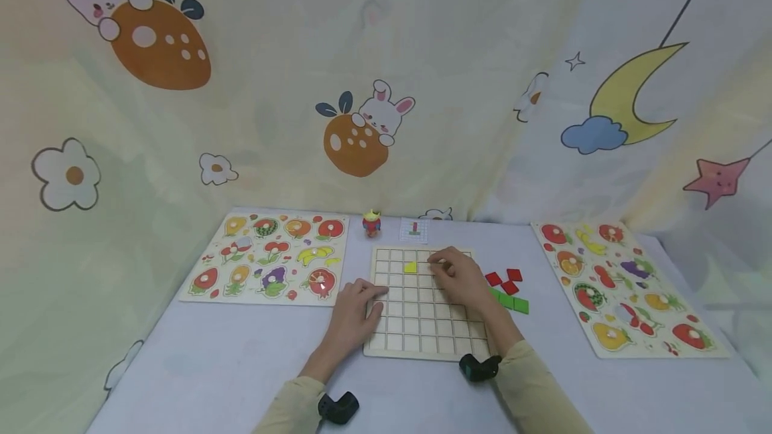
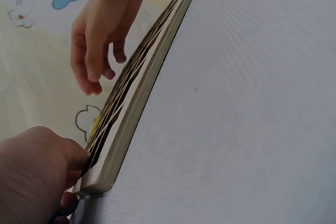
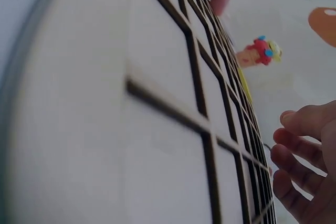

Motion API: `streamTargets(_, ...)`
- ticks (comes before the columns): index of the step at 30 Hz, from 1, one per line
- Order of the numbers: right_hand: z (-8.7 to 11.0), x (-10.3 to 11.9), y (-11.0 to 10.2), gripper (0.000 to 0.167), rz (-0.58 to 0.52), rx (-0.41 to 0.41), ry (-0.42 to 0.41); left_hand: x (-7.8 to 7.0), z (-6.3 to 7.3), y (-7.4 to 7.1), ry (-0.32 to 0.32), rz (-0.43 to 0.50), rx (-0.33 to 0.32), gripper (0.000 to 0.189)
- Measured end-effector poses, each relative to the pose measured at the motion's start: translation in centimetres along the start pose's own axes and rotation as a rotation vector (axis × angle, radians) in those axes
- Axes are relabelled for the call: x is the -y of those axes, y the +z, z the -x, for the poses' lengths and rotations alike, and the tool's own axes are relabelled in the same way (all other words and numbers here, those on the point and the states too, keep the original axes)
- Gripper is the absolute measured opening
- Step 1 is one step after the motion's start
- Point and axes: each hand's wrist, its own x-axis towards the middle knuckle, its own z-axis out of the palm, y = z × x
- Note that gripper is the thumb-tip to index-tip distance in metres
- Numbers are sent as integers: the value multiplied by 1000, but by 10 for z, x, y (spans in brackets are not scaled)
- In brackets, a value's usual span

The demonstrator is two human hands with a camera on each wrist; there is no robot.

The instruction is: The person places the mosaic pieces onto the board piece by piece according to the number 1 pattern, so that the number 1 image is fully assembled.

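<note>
1. The left hand point(image 1: 354, 312) rests its fingertips on the wooden grid board point(image 1: 411, 342) at its left edge, probably steadying it.
2. Red tiles point(image 1: 509, 287) and green tiles point(image 1: 506, 301) lie right, likely within easy reach.
3. The right hand point(image 1: 461, 278) hovers, fingers loosely curled, gap narrow, no tile visible.
4. The yellow piece point(image 1: 411, 268) lies on far squares, just left of the right fingertips.

Fruit boards point(image 1: 256, 266) point(image 1: 648, 345), toy figurine point(image 1: 372, 224)

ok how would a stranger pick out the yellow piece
On the white table, find the wooden grid board. The yellow piece lies near its far edge, left of the right hand. Its colour sets it apart from the red pieces and green pieces beside the board.
</note>
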Motion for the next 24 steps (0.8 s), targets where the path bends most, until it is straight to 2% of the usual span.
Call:
streamTargets(6,11,-15,-20,18,-4,-40,56,0,0,-1,-14,8,9,27)
streamTargets(13,27,-36,-43,22,29,-119,75,0,-1,0,-4,5,8,27)
streamTargets(20,40,-59,-62,25,81,-151,203,-1,-1,-1,-19,5,18,27)
streamTargets(24,47,-71,-68,26,95,-174,231,0,-1,-1,-35,-1,31,28)
